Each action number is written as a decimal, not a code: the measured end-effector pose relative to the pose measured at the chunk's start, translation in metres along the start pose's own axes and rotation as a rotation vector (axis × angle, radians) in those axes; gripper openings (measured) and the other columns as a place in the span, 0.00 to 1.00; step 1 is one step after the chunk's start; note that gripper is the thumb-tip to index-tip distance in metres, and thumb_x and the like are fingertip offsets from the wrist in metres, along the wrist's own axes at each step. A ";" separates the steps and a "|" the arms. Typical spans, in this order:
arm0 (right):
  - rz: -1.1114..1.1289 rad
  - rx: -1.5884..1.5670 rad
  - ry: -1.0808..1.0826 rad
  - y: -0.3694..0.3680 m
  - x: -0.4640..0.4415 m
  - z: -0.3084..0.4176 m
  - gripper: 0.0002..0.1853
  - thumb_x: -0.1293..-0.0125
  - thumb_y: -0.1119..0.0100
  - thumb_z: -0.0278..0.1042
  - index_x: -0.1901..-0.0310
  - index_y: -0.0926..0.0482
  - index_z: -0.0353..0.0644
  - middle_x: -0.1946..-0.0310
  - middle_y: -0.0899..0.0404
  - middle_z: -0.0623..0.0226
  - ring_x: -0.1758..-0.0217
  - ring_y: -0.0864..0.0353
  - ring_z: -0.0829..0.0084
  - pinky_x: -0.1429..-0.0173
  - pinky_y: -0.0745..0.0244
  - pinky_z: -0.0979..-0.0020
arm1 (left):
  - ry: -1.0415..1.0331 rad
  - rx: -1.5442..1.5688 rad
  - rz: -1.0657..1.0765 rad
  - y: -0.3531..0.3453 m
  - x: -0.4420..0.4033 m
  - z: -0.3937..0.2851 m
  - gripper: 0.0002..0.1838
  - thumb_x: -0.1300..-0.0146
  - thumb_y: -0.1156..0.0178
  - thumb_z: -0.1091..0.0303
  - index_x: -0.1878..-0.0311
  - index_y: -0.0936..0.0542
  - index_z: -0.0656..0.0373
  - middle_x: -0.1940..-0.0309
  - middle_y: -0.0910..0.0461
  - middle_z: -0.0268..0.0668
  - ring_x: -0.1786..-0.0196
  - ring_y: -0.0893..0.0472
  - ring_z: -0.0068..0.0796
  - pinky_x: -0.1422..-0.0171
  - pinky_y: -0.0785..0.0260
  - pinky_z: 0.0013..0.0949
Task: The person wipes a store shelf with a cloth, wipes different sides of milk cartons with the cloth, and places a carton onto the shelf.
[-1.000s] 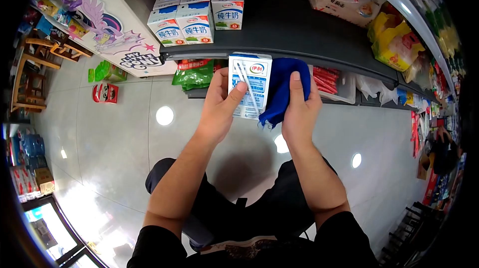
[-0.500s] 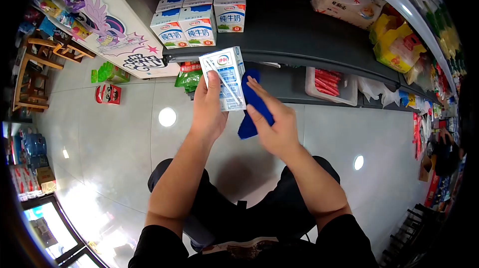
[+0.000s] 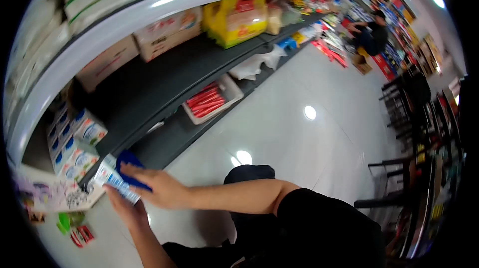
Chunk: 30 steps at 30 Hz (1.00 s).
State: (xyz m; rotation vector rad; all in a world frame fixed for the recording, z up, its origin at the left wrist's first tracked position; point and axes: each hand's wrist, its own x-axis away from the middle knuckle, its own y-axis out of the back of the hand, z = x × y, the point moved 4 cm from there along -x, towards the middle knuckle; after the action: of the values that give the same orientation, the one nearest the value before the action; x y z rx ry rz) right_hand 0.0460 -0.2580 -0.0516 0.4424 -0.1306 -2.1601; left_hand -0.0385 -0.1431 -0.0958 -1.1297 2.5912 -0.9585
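At the lower left, my left hand (image 3: 127, 210) grips a white and blue milk carton (image 3: 114, 180), which is tilted and slightly blurred. My right hand (image 3: 157, 185) presses a dark blue cloth (image 3: 130, 165) against the side of the carton, its fingers reaching across the cloth. Several similar milk cartons (image 3: 77, 160) stand in rows on the dark shelf (image 3: 149, 76) just above and left of my hands.
Beside the shelf's cartons are boxes (image 3: 110, 63) and a yellow package (image 3: 237, 21). A white bin (image 3: 232, 91) of red packets sits on the lower shelf. Another person (image 3: 374, 33) sits low at the upper right. Dark chairs (image 3: 399, 193) stand at the right.
The view has swung to the right, showing the aisle and another person. My hands, with the carton and cloth, now appear at the lower left. The cloth remains at the carton's side.
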 end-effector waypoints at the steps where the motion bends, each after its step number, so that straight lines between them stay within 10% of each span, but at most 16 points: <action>1: 0.009 0.001 0.033 -0.001 0.001 0.003 0.27 0.28 0.47 0.36 0.32 0.35 0.31 0.30 0.35 0.47 0.26 0.38 0.52 0.24 0.41 0.60 | 0.041 0.002 -0.026 0.001 -0.002 -0.004 0.34 0.25 0.55 0.42 0.31 0.36 0.62 0.39 0.25 0.42 0.38 0.25 0.37 0.31 0.33 0.40; 10: -0.131 -0.160 0.003 0.027 -0.017 0.004 0.24 0.28 0.49 0.34 0.32 0.32 0.35 0.36 0.28 0.48 0.46 0.17 0.50 0.40 0.23 0.62 | 0.091 -0.067 -0.080 -0.017 0.006 0.011 0.38 0.26 0.57 0.39 0.25 0.43 0.59 0.31 0.34 0.43 0.31 0.31 0.41 0.27 0.37 0.41; 18: 0.073 0.008 -0.002 0.012 0.021 0.007 0.26 0.30 0.44 0.29 0.31 0.32 0.37 0.31 0.33 0.50 0.26 0.35 0.58 0.26 0.38 0.65 | -0.011 0.156 -0.075 0.010 0.004 0.007 0.21 0.22 0.55 0.52 0.37 0.31 0.56 0.48 0.21 0.37 0.46 0.20 0.30 0.39 0.28 0.38; 20: 0.031 -0.070 -0.233 0.022 0.039 0.020 0.20 0.31 0.41 0.36 0.40 0.23 0.39 0.51 0.17 0.50 0.50 0.15 0.62 0.45 0.23 0.67 | -0.097 0.065 -0.080 0.004 0.020 -0.003 0.25 0.22 0.59 0.51 0.33 0.32 0.58 0.42 0.23 0.42 0.41 0.21 0.37 0.34 0.31 0.42; 22: -0.015 -0.031 -0.432 0.047 0.048 0.019 0.13 0.32 0.36 0.40 0.56 0.18 0.37 0.67 0.18 0.73 0.66 0.21 0.82 0.59 0.25 0.76 | -0.056 0.089 -0.035 -0.024 0.034 -0.017 0.25 0.23 0.56 0.51 0.33 0.32 0.58 0.43 0.22 0.43 0.42 0.20 0.38 0.36 0.29 0.42; 26: -0.337 -0.232 -0.116 0.054 0.072 0.060 0.17 0.27 0.43 0.35 0.44 0.22 0.31 0.51 0.18 0.65 0.51 0.21 0.78 0.43 0.27 0.76 | 0.095 0.066 0.038 -0.039 0.066 -0.022 0.26 0.25 0.50 0.50 0.34 0.32 0.58 0.46 0.20 0.44 0.45 0.18 0.39 0.38 0.27 0.41; 30: -0.045 0.449 0.327 0.047 0.017 0.047 0.26 0.39 0.38 0.26 0.38 0.26 0.35 0.35 0.27 0.51 0.28 0.33 0.50 0.28 0.36 0.59 | 0.078 -0.072 0.015 -0.060 0.026 -0.002 0.23 0.29 0.42 0.52 0.41 0.30 0.60 0.50 0.21 0.36 0.49 0.20 0.23 0.45 0.25 0.32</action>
State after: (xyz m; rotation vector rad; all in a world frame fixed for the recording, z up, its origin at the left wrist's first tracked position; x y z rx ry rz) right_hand 0.0563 -0.3032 -0.0008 1.0549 -0.4280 -2.0644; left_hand -0.0217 -0.1912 -0.0546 -1.1090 2.7127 -0.9306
